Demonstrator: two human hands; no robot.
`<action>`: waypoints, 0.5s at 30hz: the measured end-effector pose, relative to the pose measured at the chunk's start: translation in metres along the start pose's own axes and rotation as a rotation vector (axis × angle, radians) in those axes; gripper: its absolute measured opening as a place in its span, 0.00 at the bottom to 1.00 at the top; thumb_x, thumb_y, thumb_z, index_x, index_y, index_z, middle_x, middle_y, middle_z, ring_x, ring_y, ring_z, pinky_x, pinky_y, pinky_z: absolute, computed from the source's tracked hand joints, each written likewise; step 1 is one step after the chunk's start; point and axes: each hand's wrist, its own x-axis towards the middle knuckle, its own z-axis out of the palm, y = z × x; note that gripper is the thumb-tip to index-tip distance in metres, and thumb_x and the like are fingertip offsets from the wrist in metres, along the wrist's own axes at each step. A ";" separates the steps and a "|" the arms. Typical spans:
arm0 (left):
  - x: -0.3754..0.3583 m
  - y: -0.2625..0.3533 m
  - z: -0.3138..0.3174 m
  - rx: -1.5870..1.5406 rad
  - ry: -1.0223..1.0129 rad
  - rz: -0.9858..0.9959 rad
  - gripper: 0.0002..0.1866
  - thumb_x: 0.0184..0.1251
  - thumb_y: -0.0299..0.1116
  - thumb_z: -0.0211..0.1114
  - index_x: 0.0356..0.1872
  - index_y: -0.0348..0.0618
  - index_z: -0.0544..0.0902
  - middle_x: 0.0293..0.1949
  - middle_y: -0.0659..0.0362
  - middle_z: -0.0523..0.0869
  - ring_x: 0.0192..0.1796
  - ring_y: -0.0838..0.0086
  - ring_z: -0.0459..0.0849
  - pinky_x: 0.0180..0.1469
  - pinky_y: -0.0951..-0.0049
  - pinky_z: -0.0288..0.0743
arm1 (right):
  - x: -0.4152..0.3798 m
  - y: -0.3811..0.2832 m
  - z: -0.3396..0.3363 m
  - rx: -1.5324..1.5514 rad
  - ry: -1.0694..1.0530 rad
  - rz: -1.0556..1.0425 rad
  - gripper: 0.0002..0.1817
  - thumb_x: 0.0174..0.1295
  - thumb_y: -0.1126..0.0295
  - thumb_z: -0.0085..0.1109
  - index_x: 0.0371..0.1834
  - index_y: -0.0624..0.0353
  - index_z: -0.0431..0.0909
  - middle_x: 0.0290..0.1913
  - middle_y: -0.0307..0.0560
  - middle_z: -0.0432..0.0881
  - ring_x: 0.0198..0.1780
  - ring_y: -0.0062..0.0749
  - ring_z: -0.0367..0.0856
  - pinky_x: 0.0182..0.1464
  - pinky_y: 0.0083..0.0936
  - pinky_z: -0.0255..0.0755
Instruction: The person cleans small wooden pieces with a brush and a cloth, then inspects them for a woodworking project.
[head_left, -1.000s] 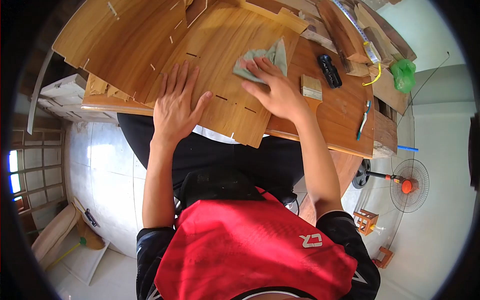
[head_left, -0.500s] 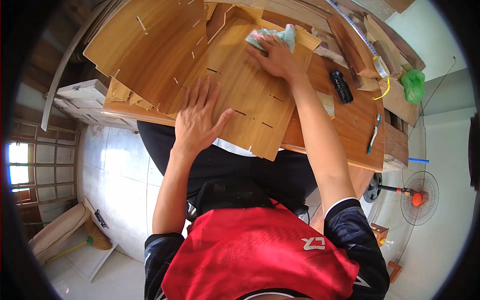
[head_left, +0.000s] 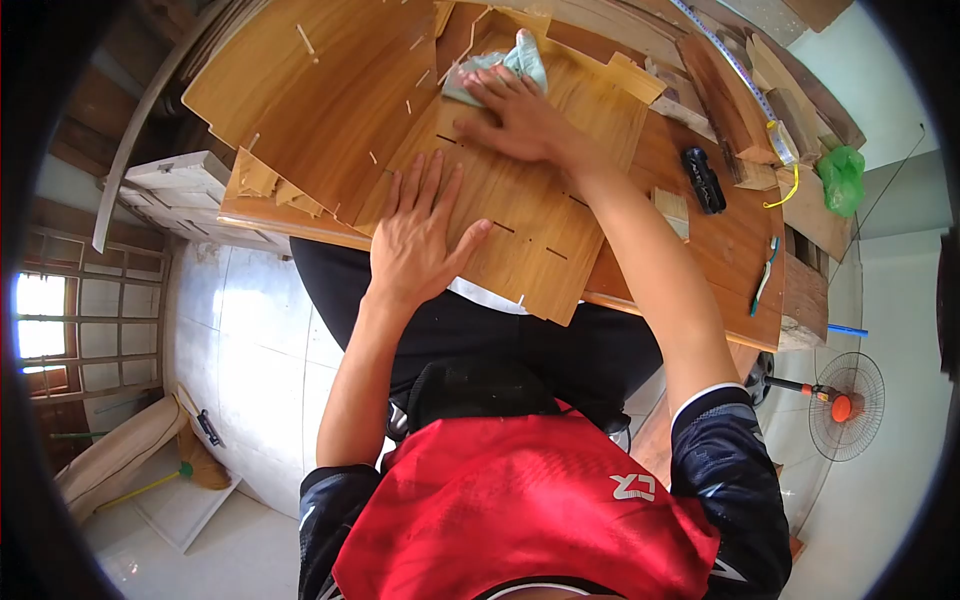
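A flat wooden panel (head_left: 525, 265) with narrow slots lies before me, its near corner reaching past the table edge. Another slotted panel (head_left: 330, 100) stands tilted along its left side, pale pegs sticking out of it. My left hand (head_left: 415, 240) rests flat on the lying panel near its front left, fingers spread, holding nothing. With my right hand (head_left: 510, 115) I press a pale green cloth (head_left: 528, 62) against the panel's far part. The cloth bunches up beyond my fingertips, and its underside is hidden.
On the wooden table (head_left: 725, 255) at right lie a black object (head_left: 703, 180), a toothbrush (head_left: 765, 275) and a small wood block (head_left: 670, 213). Wood offcuts (head_left: 725, 95), a tape measure (head_left: 782, 143) and a green plastic bag (head_left: 842, 180) lie behind. A fan (head_left: 845, 407) stands right.
My right hand has slid the cloth leftward across the panel, toward the tilted panel. My left hand stays flat in place on the panel. The whole view has shifted slightly.
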 end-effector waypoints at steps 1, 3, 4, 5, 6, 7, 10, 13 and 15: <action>0.000 0.000 0.001 -0.035 0.026 -0.011 0.44 0.79 0.63 0.53 0.80 0.36 0.63 0.79 0.44 0.67 0.83 0.50 0.60 0.84 0.49 0.49 | -0.016 -0.012 -0.001 0.010 0.007 -0.034 0.51 0.72 0.24 0.35 0.87 0.51 0.57 0.87 0.53 0.55 0.88 0.51 0.44 0.87 0.51 0.36; 0.000 -0.001 0.002 -0.078 0.045 -0.030 0.47 0.78 0.64 0.55 0.81 0.33 0.60 0.79 0.43 0.67 0.83 0.50 0.60 0.84 0.49 0.48 | -0.049 -0.040 -0.006 0.033 0.005 -0.079 0.49 0.72 0.27 0.44 0.87 0.49 0.56 0.87 0.52 0.54 0.88 0.51 0.43 0.87 0.54 0.36; 0.000 -0.001 0.002 -0.089 0.040 -0.036 0.49 0.77 0.64 0.55 0.82 0.32 0.57 0.80 0.42 0.66 0.83 0.50 0.59 0.85 0.48 0.47 | -0.066 -0.054 -0.011 0.028 -0.011 -0.112 0.48 0.72 0.28 0.46 0.87 0.48 0.57 0.87 0.52 0.54 0.88 0.51 0.43 0.87 0.54 0.36; -0.001 0.000 0.001 -0.100 0.035 -0.041 0.51 0.77 0.65 0.56 0.82 0.30 0.55 0.80 0.41 0.65 0.84 0.50 0.58 0.85 0.48 0.46 | -0.083 -0.065 -0.015 0.023 -0.027 -0.144 0.48 0.72 0.30 0.49 0.86 0.48 0.57 0.87 0.52 0.54 0.88 0.51 0.43 0.87 0.55 0.36; -0.001 0.001 -0.001 -0.099 0.037 -0.029 0.52 0.75 0.67 0.56 0.82 0.31 0.56 0.80 0.42 0.66 0.84 0.51 0.59 0.85 0.49 0.46 | -0.100 -0.072 -0.018 0.023 -0.054 -0.159 0.47 0.72 0.30 0.50 0.86 0.46 0.57 0.87 0.52 0.54 0.88 0.51 0.43 0.87 0.55 0.36; -0.002 0.001 -0.005 -0.099 0.040 -0.014 0.53 0.74 0.70 0.55 0.82 0.33 0.57 0.79 0.43 0.67 0.84 0.52 0.59 0.85 0.49 0.46 | -0.117 -0.076 -0.023 0.021 -0.079 -0.173 0.47 0.71 0.31 0.52 0.86 0.45 0.58 0.87 0.52 0.54 0.88 0.51 0.43 0.87 0.55 0.36; 0.000 0.000 -0.003 -0.058 0.030 0.015 0.55 0.70 0.75 0.55 0.82 0.35 0.60 0.79 0.43 0.68 0.84 0.52 0.59 0.86 0.50 0.46 | -0.134 -0.063 -0.035 0.027 -0.112 -0.160 0.45 0.71 0.31 0.53 0.86 0.41 0.59 0.86 0.52 0.55 0.88 0.50 0.43 0.87 0.56 0.37; -0.001 0.001 -0.003 -0.005 -0.028 -0.004 0.53 0.72 0.72 0.55 0.83 0.38 0.59 0.81 0.45 0.65 0.85 0.53 0.56 0.86 0.50 0.45 | -0.122 -0.039 -0.040 0.005 -0.121 -0.025 0.45 0.72 0.29 0.47 0.86 0.39 0.58 0.87 0.52 0.53 0.89 0.50 0.42 0.87 0.55 0.34; 0.000 0.001 -0.004 0.014 -0.049 -0.009 0.51 0.74 0.70 0.55 0.83 0.40 0.59 0.82 0.46 0.64 0.85 0.53 0.55 0.86 0.50 0.44 | -0.105 -0.006 -0.036 -0.015 -0.096 0.080 0.46 0.72 0.27 0.44 0.87 0.39 0.57 0.88 0.53 0.52 0.89 0.49 0.42 0.87 0.54 0.33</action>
